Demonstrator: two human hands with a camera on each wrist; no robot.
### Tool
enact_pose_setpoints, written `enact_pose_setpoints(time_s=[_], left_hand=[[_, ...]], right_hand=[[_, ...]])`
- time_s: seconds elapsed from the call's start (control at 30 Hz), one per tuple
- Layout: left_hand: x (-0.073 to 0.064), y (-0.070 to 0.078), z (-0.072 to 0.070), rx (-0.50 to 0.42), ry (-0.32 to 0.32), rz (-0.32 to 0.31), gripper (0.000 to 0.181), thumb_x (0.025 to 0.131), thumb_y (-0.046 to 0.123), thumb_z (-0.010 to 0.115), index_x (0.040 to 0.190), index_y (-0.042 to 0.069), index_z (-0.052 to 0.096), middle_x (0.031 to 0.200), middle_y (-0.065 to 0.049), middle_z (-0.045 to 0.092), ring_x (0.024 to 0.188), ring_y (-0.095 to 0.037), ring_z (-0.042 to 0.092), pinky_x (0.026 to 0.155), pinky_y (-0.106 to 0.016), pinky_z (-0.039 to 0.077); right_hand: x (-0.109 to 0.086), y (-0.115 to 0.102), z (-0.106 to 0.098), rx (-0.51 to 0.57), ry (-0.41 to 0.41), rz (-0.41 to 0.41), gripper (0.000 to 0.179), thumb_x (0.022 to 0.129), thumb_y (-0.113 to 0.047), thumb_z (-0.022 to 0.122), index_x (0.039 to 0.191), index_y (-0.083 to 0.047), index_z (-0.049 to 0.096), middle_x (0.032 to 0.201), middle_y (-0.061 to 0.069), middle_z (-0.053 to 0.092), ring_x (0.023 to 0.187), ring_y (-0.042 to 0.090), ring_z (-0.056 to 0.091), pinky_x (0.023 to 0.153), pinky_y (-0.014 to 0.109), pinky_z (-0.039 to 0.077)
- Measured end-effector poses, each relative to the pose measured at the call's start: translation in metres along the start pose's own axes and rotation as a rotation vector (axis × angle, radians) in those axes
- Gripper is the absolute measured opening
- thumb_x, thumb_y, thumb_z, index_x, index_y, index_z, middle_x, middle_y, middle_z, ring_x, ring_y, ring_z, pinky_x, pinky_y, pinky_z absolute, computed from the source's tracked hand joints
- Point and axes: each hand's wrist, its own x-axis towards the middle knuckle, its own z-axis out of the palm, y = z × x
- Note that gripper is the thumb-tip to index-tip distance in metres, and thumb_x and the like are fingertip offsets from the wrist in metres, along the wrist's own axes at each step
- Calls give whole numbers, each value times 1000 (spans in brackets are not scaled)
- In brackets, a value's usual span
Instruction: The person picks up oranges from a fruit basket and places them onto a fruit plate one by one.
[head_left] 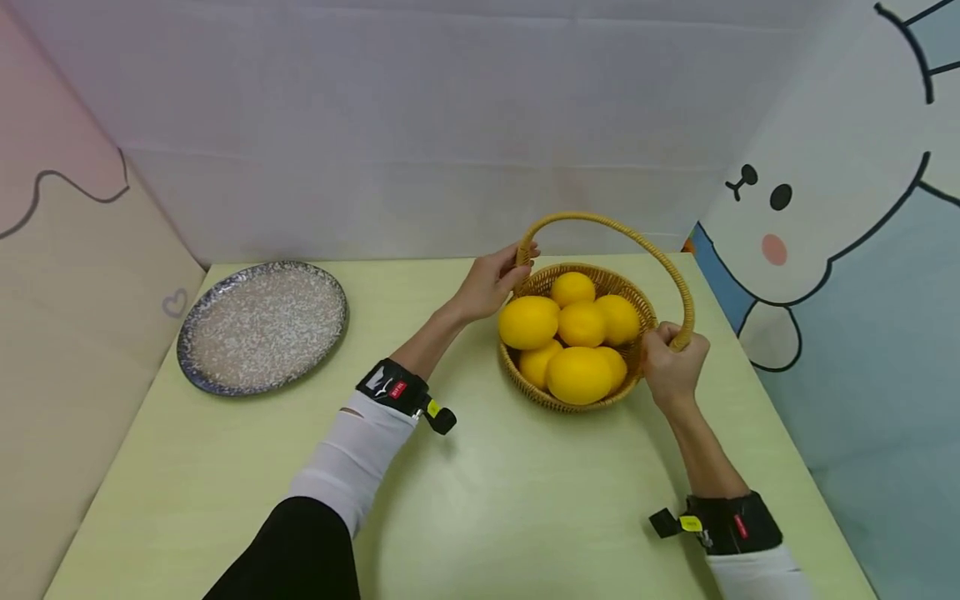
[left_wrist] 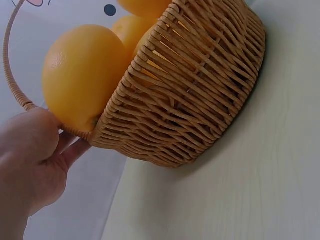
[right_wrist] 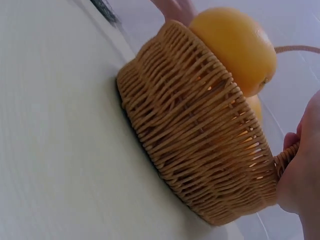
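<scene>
A woven wicker basket (head_left: 576, 408) with a tall arched handle (head_left: 600, 218) rests on the table, heaped with several yellow lemon-like fruits (head_left: 581, 375). At the handle's left base my left hand (head_left: 491, 283) grips it, thumb on the near side; the left wrist view shows this hand (left_wrist: 35, 155) by the rim, some fingers passing behind the basket. My right hand (head_left: 675, 362) is wrapped round the handle's other base. Seen from the right wrist, that hand (right_wrist: 305, 170) closes on the handle beside the basket wall (right_wrist: 195, 130).
An oval speckled plate (head_left: 262, 329) with a dark blue rim lies on the left of the pale table (head_left: 480, 517). A white cloth wall (head_left: 450, 125) rises behind the table's back edge. Decorated panels stand at both sides, the right one (head_left: 862, 375) carrying a cartoon animal.
</scene>
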Motion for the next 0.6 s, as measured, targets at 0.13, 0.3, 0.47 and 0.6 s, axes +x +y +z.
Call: enact_pose_setpoints(time_s=[0.13,0.3,0.47,0.6], left_hand=[[-2,-5,-16,-26,-24,-6,46,108,7,52,153,2,49,143,-13,61,115,-15,64,89,-30,58],[-5,-9,-30,-66,-45,-31,44,108,6,51,152,2,50,144,-15,60,119,-14,63,92,-31,57],[-7,-12,-36,-90,-42,-33,42,108,5,51,150,1,52,142,-17,61,121,-17,62,95,-33,56],[-6,-15,-37,-95,-44,-25,43,108,4,51,150,1,52,142,-16,61,123,-26,60,97,-35,55]], right_hand=[[-7,0,20,-6,28,-8,42,83,19,47,50,1,30,42,-9,30,38,9,17,32,28,7],[-18,-9,44,-78,59,-27,39,81,18,47,50,4,28,45,-13,26,40,8,15,32,26,8],[-25,-25,61,-103,78,-43,38,81,20,46,51,4,28,46,-12,24,40,6,15,32,25,8],[-27,-28,66,-108,106,-45,39,80,20,46,50,1,30,46,-12,25,40,2,16,32,23,9]])
